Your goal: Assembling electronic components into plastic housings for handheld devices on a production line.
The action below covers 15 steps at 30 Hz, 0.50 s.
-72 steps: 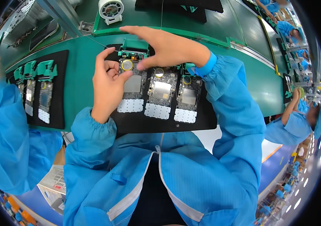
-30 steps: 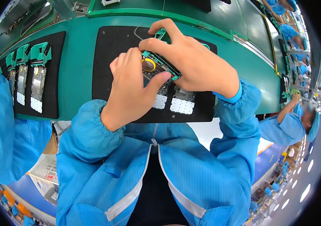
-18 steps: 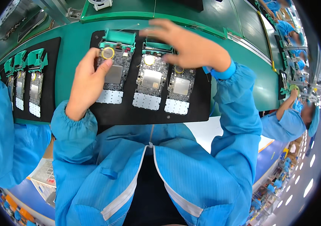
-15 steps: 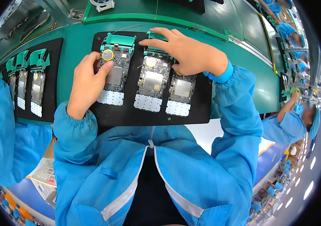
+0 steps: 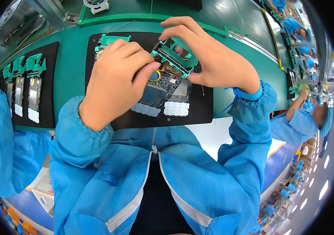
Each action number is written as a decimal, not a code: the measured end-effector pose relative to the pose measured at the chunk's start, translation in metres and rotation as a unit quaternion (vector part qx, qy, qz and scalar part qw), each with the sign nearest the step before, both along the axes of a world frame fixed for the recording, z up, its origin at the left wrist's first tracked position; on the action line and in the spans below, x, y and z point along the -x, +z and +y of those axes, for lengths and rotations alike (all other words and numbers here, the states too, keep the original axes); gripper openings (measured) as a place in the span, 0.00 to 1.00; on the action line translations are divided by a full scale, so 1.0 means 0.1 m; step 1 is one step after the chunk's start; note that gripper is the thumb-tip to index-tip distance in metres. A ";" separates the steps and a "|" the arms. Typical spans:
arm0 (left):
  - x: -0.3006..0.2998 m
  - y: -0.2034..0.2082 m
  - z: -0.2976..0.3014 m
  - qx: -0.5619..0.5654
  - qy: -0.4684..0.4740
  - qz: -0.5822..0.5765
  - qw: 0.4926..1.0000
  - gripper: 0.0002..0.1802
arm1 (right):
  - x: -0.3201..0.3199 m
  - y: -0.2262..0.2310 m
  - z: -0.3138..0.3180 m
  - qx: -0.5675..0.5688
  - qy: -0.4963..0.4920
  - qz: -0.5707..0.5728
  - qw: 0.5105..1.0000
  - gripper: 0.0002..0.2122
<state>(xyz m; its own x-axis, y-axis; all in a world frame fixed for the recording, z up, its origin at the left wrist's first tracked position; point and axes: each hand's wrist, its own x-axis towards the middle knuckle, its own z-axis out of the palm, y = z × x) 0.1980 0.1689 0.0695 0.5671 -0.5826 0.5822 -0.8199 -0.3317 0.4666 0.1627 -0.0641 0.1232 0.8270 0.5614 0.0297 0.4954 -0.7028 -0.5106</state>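
Observation:
A circuit board (image 5: 153, 94) with a green plastic bracket (image 5: 171, 59) at its far end is raised and tilted over a black mat (image 5: 202, 107). My right hand (image 5: 218, 58) grips the bracket between thumb and fingers. Curled at the board's upper left corner, my left hand (image 5: 120, 80) pinches it; the fingertips are hidden. A round yellow-rimmed coin cell (image 5: 154, 75) shows beside the left thumb. Partly beneath the raised board lies another board with a white perforated end (image 5: 176, 109). Behind my left hand, a third board shows mainly its green bracket (image 5: 114, 39).
To the left, a second black mat (image 5: 49, 109) carries several similar boards (image 5: 34, 96), with a co-worker's blue sleeve (image 5: 0, 129) beside it. A green rail (image 5: 135, 18) crosses the far side of the green table (image 5: 70, 78). Another person (image 5: 298, 121) is at the right.
My left hand has moved right from the left board to the middle one. The middle board is now lifted and tilted, its bracket held in my right hand.

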 end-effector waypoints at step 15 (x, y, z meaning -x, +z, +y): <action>0.54 -0.29 -0.37 0.199 0.026 0.463 0.864 0.20 | 0.32 -0.27 0.09 -0.080 -0.121 -0.106 0.984 0.36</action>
<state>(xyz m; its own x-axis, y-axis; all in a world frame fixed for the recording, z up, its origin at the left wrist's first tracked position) 0.1442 0.1322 0.0405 0.9164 -0.4000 0.0136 -0.0235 -0.0199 0.9995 0.1305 -0.0555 0.0958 0.9016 0.3238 0.2870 0.4308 -0.7322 -0.5275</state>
